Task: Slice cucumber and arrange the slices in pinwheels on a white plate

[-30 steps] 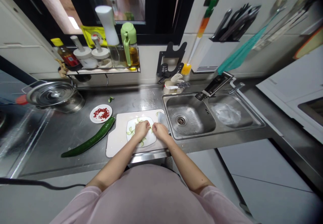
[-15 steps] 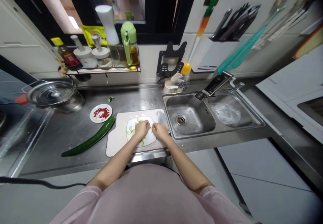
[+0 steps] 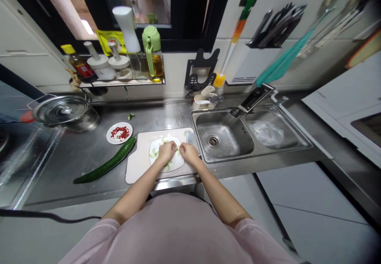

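A white square plate lies on the white cutting board, with thin pale green slices around its surface. Over the plate, my left hand has its fingertips pressed together on something too small to name. My right hand is close beside it at the plate's right edge, also pinching something I cannot make out. Behind my right hand, a knife blade rests on the board. A long green cucumber lies left of the board, near a small white plate of red pieces.
The double sink adjoins the board on the right, with a faucet over it and a plastic bag in the far basin. A lidded pot stands at the left. Bottles and jars line a wall shelf.
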### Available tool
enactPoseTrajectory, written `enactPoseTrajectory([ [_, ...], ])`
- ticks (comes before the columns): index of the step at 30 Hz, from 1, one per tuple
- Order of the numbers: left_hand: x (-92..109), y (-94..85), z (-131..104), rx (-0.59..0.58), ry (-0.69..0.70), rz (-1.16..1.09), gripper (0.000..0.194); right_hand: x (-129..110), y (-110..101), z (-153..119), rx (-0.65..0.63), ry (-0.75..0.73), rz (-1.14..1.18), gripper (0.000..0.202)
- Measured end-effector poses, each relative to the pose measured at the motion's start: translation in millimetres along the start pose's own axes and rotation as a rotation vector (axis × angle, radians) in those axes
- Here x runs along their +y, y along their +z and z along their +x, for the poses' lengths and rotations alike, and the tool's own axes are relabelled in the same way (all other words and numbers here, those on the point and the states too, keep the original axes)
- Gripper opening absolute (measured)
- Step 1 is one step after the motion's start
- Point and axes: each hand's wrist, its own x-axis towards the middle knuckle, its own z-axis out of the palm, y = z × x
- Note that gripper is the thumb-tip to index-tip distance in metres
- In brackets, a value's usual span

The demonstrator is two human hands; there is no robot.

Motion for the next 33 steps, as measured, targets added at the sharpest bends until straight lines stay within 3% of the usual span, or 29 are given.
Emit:
enactPoseTrajectory([
  [12,-4,0.0,1,0.006,-0.017,-0.003,0.013,-7,-2,4,0.003,-0.021,0.019,0.02],
  [16,-9,-8.7,-1,0.064,-0.045,-0.052,0.012,-2,-7,4,0.047,0.001,0.069,0.022],
  [23,-31,-33.2,-6,0.307,-0.133,-0.342,0.019,13,-24,-4,0.186,0.065,0.17,0.027],
  [30,-62,-44.2,-5,0.585,-0.167,-0.588,0.024,25,-24,-11,0.305,-0.009,0.3,0.034],
  [33,-84,-57.9,0,0.711,-0.185,-0.633,0.024,29,-22,-9,0.365,-0.066,0.393,0.039],
])
